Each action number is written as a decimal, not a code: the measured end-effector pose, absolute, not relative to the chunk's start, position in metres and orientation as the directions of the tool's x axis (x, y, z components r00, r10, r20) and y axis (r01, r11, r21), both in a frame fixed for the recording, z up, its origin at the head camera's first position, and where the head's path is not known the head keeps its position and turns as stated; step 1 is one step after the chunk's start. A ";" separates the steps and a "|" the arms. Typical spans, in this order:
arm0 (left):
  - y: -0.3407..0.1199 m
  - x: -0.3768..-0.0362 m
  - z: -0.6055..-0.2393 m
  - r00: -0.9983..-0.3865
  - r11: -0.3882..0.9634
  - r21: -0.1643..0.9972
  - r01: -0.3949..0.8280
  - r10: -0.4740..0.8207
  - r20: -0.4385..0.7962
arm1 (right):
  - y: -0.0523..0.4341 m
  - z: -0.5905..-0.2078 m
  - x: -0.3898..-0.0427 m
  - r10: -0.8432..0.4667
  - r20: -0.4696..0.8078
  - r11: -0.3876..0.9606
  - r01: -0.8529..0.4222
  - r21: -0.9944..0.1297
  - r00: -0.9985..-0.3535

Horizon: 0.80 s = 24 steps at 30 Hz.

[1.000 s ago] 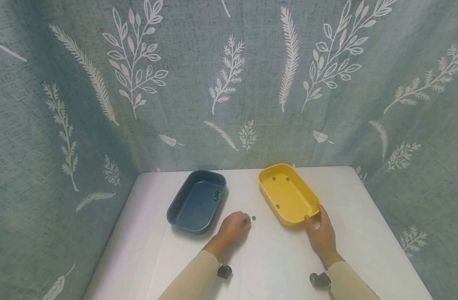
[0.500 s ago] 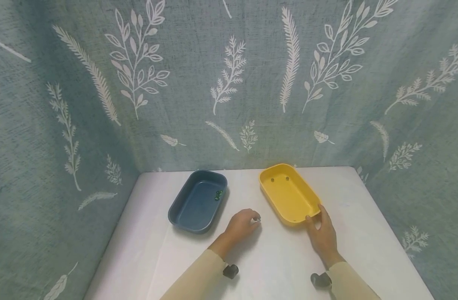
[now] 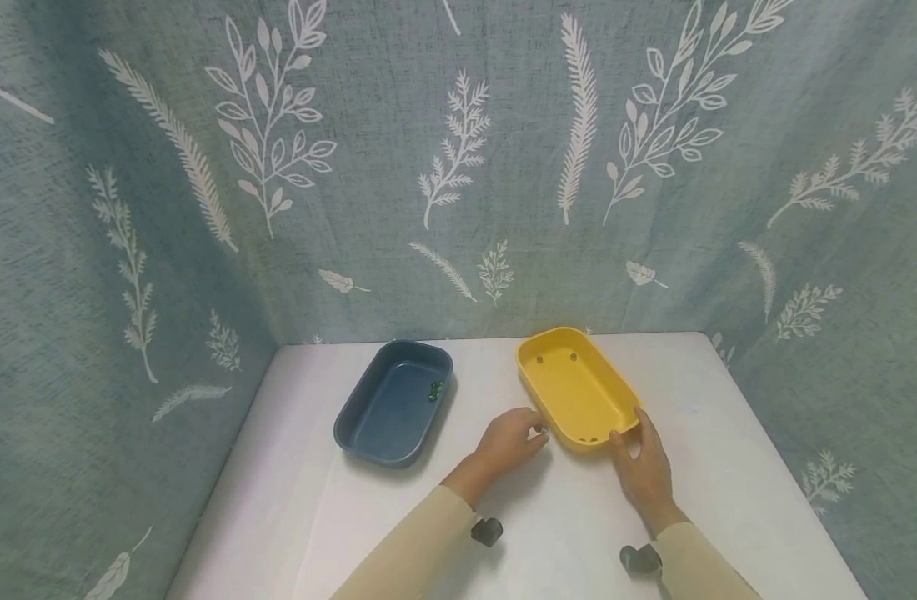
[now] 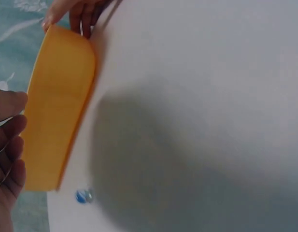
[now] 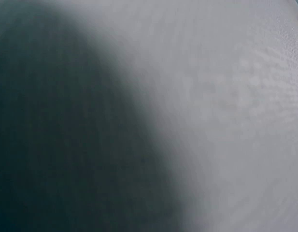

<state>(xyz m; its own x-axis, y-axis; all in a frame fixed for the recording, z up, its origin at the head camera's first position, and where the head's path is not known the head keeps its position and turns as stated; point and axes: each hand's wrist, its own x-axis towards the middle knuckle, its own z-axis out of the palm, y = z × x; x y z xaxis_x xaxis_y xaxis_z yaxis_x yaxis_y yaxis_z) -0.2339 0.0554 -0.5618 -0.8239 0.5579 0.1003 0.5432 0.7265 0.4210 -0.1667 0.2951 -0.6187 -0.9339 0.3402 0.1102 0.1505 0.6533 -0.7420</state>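
Observation:
My left hand (image 3: pixel 513 442) is just left of the yellow tray (image 3: pixel 578 392), its fingers loosely curved and a gap between thumb and forefinger. In the left wrist view, those fingers (image 4: pixel 11 145) appear against the tray, and I see nothing held between them. A blue and clear glass marble (image 4: pixel 83 195) lies on the white surface beside the tray's outer wall. My right hand (image 3: pixel 642 475) grips the tray's near right corner. Inside the tray are two marbles at the far end, one marble (image 3: pixel 539 359) at the left, and two partly hidden by the near rim.
A dark blue tray (image 3: pixel 394 408) stands to the left, with several green marbles (image 3: pixel 436 390) by its right wall. Patterned cloth (image 3: pixel 466 167) hangs behind and at both sides of the white table (image 3: pixel 563 533). The right wrist view shows only the table and a dark shadow.
My left hand has moved right, from beside the loose marble to the yellow tray's side. One marble in the tray has rolled to the near end. My right hand has stayed in place.

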 end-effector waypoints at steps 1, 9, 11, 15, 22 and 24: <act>0.058 -0.235 -0.561 -0.821 0.722 0.423 0.547 0.562 0.101 | 0.295 -0.619 -0.167 0.341 0.113 0.654 0.149 -0.741 -0.933; 0.078 -0.237 -0.555 -0.793 0.692 0.437 0.575 0.603 0.089 | 0.295 -0.616 -0.166 0.341 0.115 0.650 0.146 -0.745 -0.933; 0.083 -0.238 -0.555 -0.788 0.688 0.436 0.580 0.609 0.089 | 0.296 -0.615 -0.166 0.338 0.109 0.649 0.148 -0.746 -0.935; 0.091 -0.239 -0.557 -0.783 0.685 0.423 0.593 0.614 0.102 | 0.296 -0.617 -0.166 0.340 0.116 0.655 0.146 -0.742 -0.933; 0.096 -0.233 -0.552 -0.774 0.690 0.393 0.608 0.625 0.103 | 0.297 -0.616 -0.166 0.334 0.156 0.662 0.113 -0.741 -0.930; 0.096 -0.231 -0.551 -0.766 0.686 0.375 0.624 0.632 0.118 | 0.297 -0.616 -0.166 0.330 0.168 0.664 0.103 -0.740 -0.929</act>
